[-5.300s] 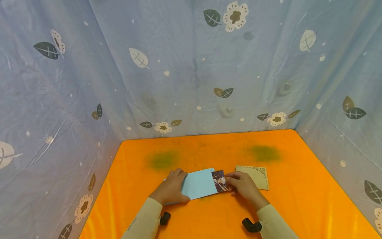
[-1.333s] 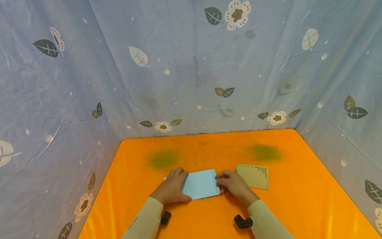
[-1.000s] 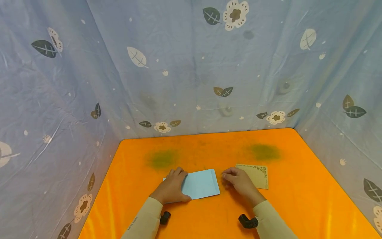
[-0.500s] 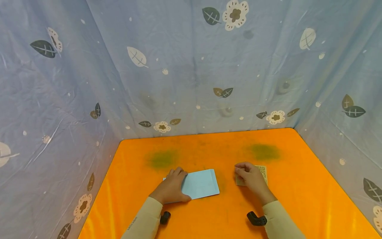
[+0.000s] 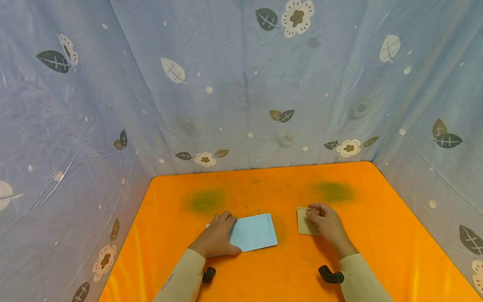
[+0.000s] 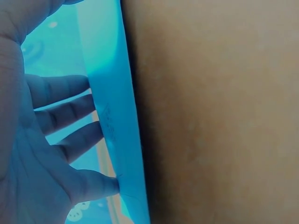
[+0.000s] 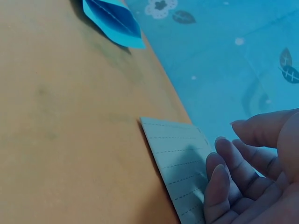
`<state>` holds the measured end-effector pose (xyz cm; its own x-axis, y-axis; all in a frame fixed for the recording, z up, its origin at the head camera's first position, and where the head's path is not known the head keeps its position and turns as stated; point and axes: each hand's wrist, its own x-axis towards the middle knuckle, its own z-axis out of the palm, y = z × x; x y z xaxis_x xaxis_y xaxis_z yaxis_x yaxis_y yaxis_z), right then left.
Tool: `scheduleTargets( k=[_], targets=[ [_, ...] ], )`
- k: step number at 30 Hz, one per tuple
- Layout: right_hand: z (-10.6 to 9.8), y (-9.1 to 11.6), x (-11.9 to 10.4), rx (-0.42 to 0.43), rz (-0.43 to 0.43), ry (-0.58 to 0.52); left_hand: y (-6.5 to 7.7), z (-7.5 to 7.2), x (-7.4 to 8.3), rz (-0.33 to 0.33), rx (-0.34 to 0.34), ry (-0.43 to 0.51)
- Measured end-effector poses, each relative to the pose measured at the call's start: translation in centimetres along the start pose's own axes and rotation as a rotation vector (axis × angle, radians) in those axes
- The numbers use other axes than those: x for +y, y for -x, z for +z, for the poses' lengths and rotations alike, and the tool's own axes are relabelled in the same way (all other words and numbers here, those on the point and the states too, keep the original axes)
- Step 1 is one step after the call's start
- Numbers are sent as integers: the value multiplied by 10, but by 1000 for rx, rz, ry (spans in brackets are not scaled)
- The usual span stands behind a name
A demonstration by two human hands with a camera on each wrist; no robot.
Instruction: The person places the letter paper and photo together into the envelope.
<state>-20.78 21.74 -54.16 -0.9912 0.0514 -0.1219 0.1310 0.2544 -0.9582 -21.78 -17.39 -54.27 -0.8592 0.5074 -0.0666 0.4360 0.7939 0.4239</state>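
A light-blue envelope (image 5: 254,232) lies on the orange table. My left hand (image 5: 216,237) grips it across the left part, thumb on the near edge and fingers at the far edge. In the right wrist view, the envelope's mouth (image 7: 112,23) gapes a little, its inside dark blue. The left wrist view has the fingertips along the envelope's edge (image 6: 121,116). To the right, tan notepaper (image 5: 306,226) with dashed lines (image 7: 173,163) lies flat. Above its right part, my right hand (image 5: 329,224) has loosely curled fingers holding nothing, covering the printed corner.
Orange table (image 5: 260,188) with two greenish smudges toward the back. A blue-grey floral curtain (image 5: 226,105) walls the back and both sides. A black wrist-worn piece (image 5: 331,274) sticks out by the right sleeve, another (image 5: 209,275) by the left.
The photo card that stuck out of the envelope's right end has gone inside it. My right hand has left the mouth and moved right over the notepaper. The left hand stays put.
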Motion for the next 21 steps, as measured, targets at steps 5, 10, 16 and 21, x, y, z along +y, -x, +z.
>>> scheduleTargets(
  k=[5, 10, 16, 21],
  targets=[
    [-4, 0, 1, 5, 0, 5, 0, -1, 1, -7, 0, 2],
    [-8, 1, 1, 18, -1, 19, 0, 0, 1, -7, -5, 1],
    [-14, 3, 2, 42, 1, 52, -1, 0, 1, -3, -6, -3],
    [-18, 4, 4, 48, 15, 67, -1, 1, 0, -5, -8, -5]
  ],
)
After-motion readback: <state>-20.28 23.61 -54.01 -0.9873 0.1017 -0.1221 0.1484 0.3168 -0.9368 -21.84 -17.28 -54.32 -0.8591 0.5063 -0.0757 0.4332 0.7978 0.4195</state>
